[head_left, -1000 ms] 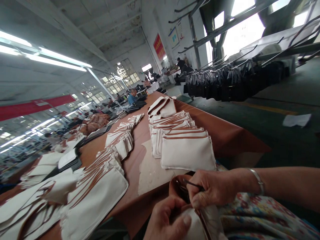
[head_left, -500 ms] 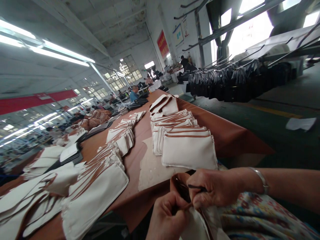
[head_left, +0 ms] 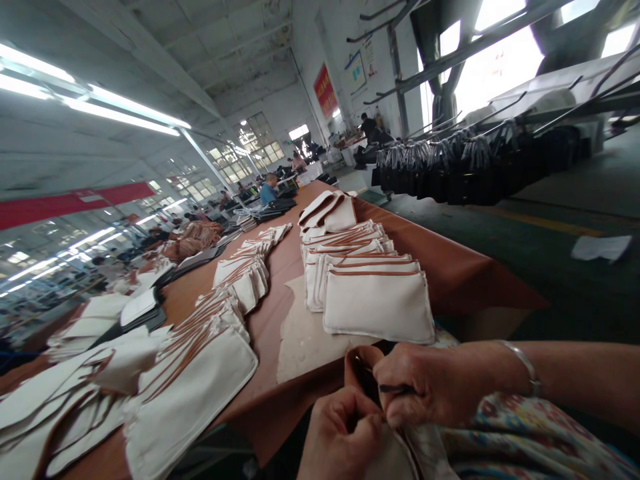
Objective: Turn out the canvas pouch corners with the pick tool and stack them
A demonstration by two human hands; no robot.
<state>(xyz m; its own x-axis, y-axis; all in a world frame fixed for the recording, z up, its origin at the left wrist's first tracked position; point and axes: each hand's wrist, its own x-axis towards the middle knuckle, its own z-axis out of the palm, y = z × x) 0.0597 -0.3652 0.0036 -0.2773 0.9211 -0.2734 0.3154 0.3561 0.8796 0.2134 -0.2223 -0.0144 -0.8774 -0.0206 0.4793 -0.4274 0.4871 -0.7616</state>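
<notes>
A white pouch with brown edging (head_left: 393,457) is low in the view, over my lap. My left hand (head_left: 337,430) pinches its upper edge, thumb against forefinger. My right hand (head_left: 425,383), with a bangle on its wrist, is closed at the same edge, almost touching the left. A thin dark tool (head_left: 393,388) pokes out of the right fist; its working end is hidden. Behind the fingers curls a brown leather-like piece (head_left: 357,367), apparently part of the pouch. Just beyond my hands, a row of finished-looking white pouches (head_left: 377,303) leans on the table.
The table has a brown covering (head_left: 270,320) with a beige sheet (head_left: 295,347) on it. More white pouches (head_left: 195,387) lie overlapped on the left. Dark bags (head_left: 450,173) hang from a metal rack at right. A person in blue (head_left: 269,191) sits farther back.
Both hands have shifted very slightly, the left one a little to the right. The hold on the pouch stays the same, and the things on the table have not moved.
</notes>
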